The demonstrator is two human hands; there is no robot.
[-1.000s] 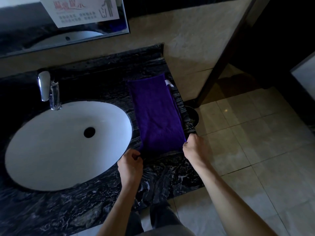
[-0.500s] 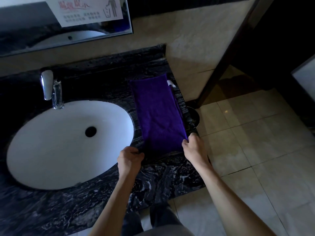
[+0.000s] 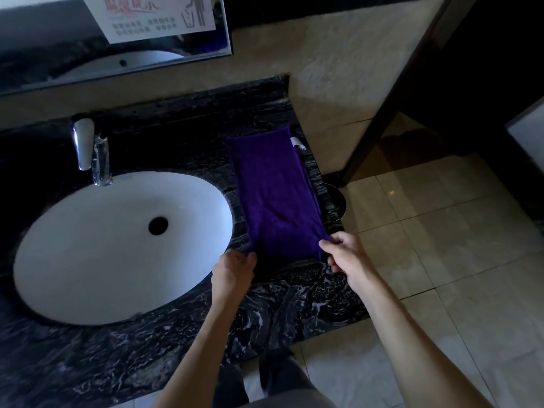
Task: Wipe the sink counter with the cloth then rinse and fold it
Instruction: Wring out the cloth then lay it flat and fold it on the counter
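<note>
Folding at the sink

My left hand [image 3: 234,270] and right hand [image 3: 344,254] still pinch the near corners of the cloth [image 3: 276,195], unmoved, flat right of the sink [image 3: 88,275]; next fold pending.

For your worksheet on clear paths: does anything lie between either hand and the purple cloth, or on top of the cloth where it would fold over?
Nothing visible does. The left hand and right hand already pinch the purple cloth's near corners, and its top surface is bare.

Black marble counter [image 3: 294,301] (white-veined): purple cloth [image 3: 276,195] flat beside inset sink [image 3: 88,245]
</note>
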